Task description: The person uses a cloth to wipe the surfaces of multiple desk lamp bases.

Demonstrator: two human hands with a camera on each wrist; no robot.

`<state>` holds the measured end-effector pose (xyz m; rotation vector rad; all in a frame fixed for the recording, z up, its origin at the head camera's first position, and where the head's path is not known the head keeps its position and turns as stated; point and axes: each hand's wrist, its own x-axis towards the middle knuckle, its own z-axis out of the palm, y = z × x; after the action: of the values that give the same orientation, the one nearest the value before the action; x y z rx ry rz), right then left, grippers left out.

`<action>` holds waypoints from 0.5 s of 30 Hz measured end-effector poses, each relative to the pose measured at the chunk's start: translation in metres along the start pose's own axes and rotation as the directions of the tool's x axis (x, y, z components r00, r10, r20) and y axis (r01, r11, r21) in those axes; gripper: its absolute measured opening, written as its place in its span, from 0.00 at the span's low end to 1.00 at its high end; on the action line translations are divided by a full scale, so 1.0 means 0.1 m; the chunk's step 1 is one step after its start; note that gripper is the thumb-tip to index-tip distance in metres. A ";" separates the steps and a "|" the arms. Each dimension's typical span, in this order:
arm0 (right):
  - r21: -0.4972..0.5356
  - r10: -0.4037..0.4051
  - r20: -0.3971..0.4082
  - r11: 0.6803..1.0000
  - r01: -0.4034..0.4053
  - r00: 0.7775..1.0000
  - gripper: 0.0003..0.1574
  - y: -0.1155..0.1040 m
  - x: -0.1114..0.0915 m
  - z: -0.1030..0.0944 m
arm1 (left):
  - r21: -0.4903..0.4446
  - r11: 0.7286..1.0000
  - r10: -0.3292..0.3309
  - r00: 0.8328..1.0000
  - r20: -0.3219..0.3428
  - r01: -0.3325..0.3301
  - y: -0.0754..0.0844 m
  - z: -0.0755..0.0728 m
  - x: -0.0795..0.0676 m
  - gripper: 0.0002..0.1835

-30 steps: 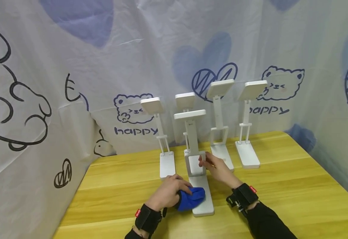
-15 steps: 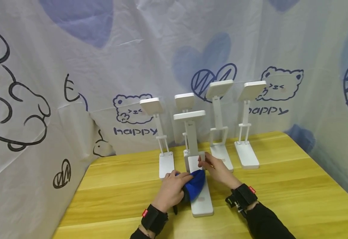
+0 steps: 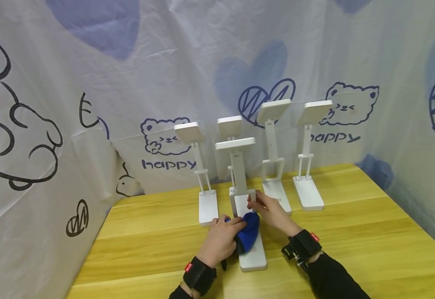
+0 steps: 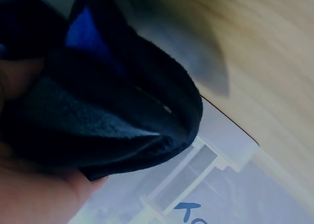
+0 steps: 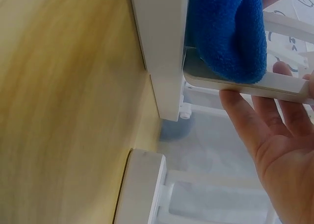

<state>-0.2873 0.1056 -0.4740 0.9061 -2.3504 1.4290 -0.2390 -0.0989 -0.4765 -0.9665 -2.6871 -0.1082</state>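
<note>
Fuzzy blue cloth [image 3: 251,232] w/ dark bits is bunched in the grip of the L hand [image 3: 220,241], lower ctr of head view, hiding part of the smooth white stand's base [image 3: 254,261], R hand [image 3: 273,211] pinching the stand's frame edge, 4 similar stands [image 3: 309,193] behind on the wood-grain table [image 3: 146,232].

5 stands [image 3: 309,195] in all: 1 front stand [image 3: 240,170], with 4 more behind it, fanned from 10 to 2 o'clock. 1 tabletop [image 3: 146,232], 1 cloth [image 3: 250,232]. Left hand [image 3: 221,238] at the front stand's 8 o'clock, right hand [image 3: 271,211] at its 3 o'clock: 2 hands. 2 straps [image 3: 304,246], 2 red tags [image 3: 314,237], 2 sleeves [image 3: 335,276]. On the backdrop [image 3: 187,83], 2 bears [image 3: 352,104], at 10 and 2 o'clock, above 2 "happy" words [image 3: 169,165].
</note>
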 end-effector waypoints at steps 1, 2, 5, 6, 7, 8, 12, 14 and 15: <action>0.002 0.003 -0.003 1.000 -0.003 1.000 0.06 0.00 0.00 0.00 | 0.001 1.000 0.008 1.000 0.006 -0.008 0.01 0.00 0.00 0.31; 0.001 0.006 -0.007 1.000 -0.006 1.000 0.06 0.01 0.00 0.00 | 0.000 1.000 0.017 1.000 0.013 -0.017 0.03 0.00 0.01 0.31; -0.006 0.011 -0.012 1.000 -0.011 1.000 0.06 0.02 0.00 0.01 | -0.015 0.998 0.064 0.997 0.038 -0.064 0.08 -0.01 0.02 0.32; -0.005 0.015 -0.010 1.000 -0.015 1.000 0.06 0.02 0.00 0.01 | -0.024 0.996 0.082 0.996 0.045 -0.081 0.10 -0.01 0.02 0.32; -0.007 0.019 -0.008 1.000 -0.019 1.000 0.06 0.02 0.00 0.01 | -0.034 0.995 0.099 0.994 0.051 -0.097 0.11 -0.02 0.01 0.32; -0.009 0.024 -0.007 1.000 -0.024 1.000 0.06 0.02 0.00 0.01 | -0.043 0.993 0.114 0.992 0.057 -0.111 0.12 -0.02 0.01 0.32; -0.003 0.035 0.000 0.999 -0.035 0.999 0.06 0.01 0.00 0.01 | -0.090 0.984 0.159 0.984 0.078 -0.151 0.14 -0.06 0.01 0.30; 0.001 0.031 0.004 1.000 -0.031 1.000 0.06 0.01 0.00 0.01 | -0.124 0.979 0.175 0.979 0.100 -0.162 0.14 -0.09 0.01 0.30; 0.001 0.026 0.006 1.000 -0.026 1.000 0.06 0.01 0.00 0.01 | -0.143 0.975 0.185 0.976 0.114 -0.168 0.14 -0.11 0.01 0.29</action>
<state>-0.2877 0.1050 -0.4755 0.8843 -2.3742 1.4394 -0.2284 -0.0891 -0.4665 -1.2891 -2.7204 -0.1968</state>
